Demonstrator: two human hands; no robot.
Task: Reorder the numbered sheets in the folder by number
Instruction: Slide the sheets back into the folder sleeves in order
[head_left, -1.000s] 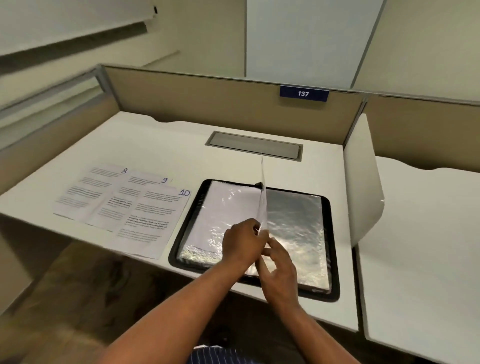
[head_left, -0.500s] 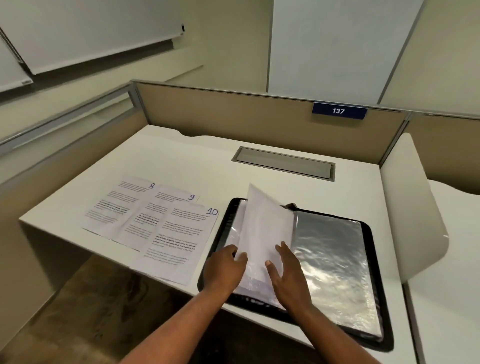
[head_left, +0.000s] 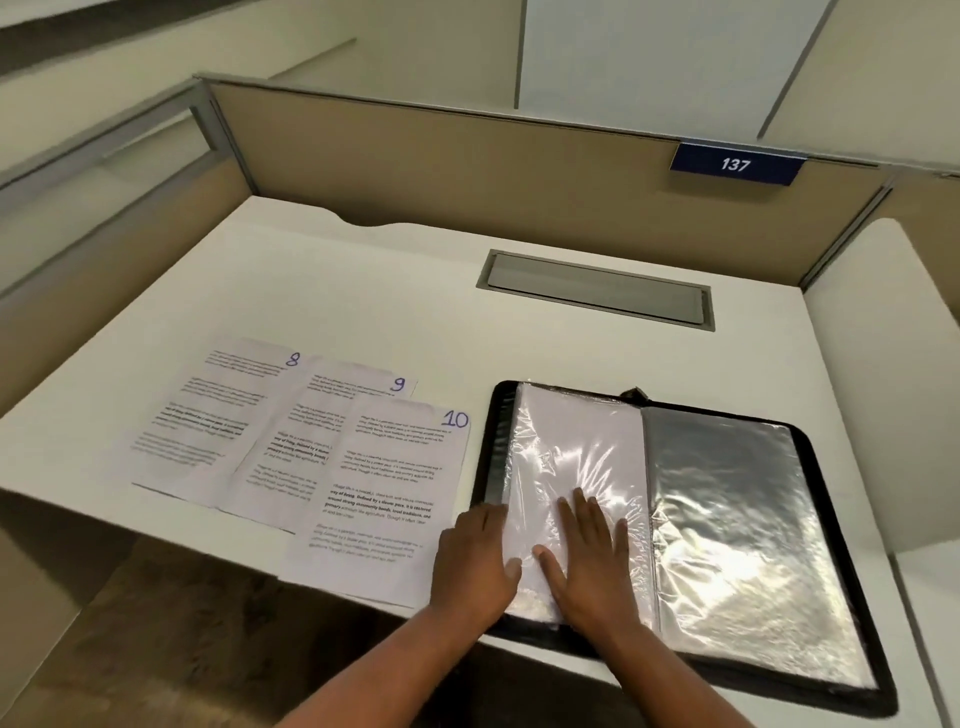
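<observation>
A black folder (head_left: 810, 452) with clear plastic sleeves lies open on the white desk (head_left: 363, 280). Its left sleeve (head_left: 576, 447) shows a blank white sheet; the right sleeve (head_left: 737, 525) looks empty and shiny. My right hand (head_left: 584, 556) presses flat on the left sleeve with fingers spread. My left hand (head_left: 475, 558) rests at that sleeve's lower left edge, thumb on the plastic. Three printed sheets lie overlapped left of the folder, numbered 8 (head_left: 218, 410), 9 (head_left: 301, 431) and 10 (head_left: 389, 488).
A grey cable hatch (head_left: 597, 288) is set into the desk behind the folder. Beige partitions wall the back and left, with a blue tag "137" (head_left: 736, 164). A white divider panel (head_left: 883, 395) stands on the right. Sheet 10 overhangs the desk's front edge.
The sleeve that stood upright a second ago has been turned over to the left and now lies flat. Both hands followed it down; my right hand is now pressing it flat.
</observation>
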